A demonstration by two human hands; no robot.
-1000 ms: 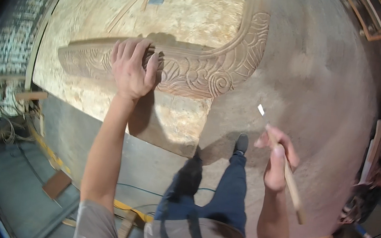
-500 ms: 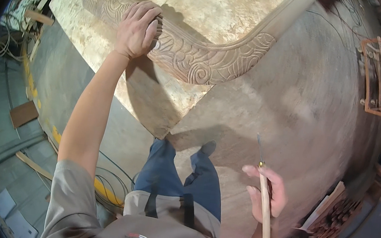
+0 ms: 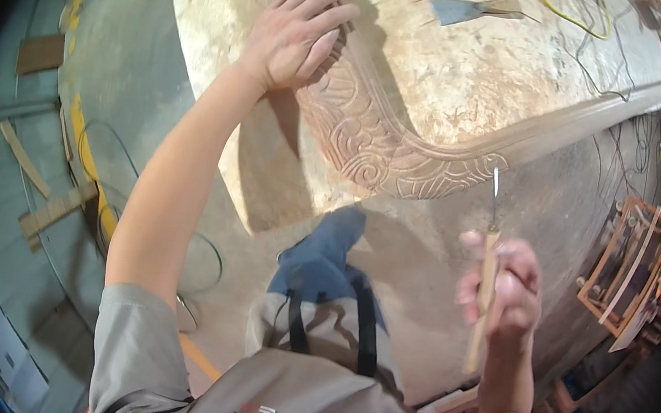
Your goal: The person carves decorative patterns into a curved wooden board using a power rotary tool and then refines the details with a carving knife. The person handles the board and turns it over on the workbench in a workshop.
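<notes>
A long wooden piece [image 3: 382,150] with carved scrolls and curved lines bends in an L and runs off to the upper right as a plain, smooth length. My left hand [image 3: 296,35] lies over its carved arm, fingers wrapped across the top edge. Held in my right hand [image 3: 513,289] is a carving chisel [image 3: 489,269] with a pale wooden handle and a thin metal blade. The fingers are curled round the handle and slightly blurred. The blade points up, its tip near the lower edge of the carved bend; I cannot tell whether they touch.
Beneath the carving is a pale, worn board [image 3: 242,168]. A flat-bladed scraper [image 3: 466,11] and thin wood strips rest on it. A yellow cable [image 3: 577,17] loops beyond. At right stands a wooden frame [image 3: 625,263]; a brown board [image 3: 41,55] lies on the floor at left.
My view has turned, so the carved piece appears swung round and lower. My right hand has brought the chisel up and closer to the carved bend. My left hand still grips the carving.
</notes>
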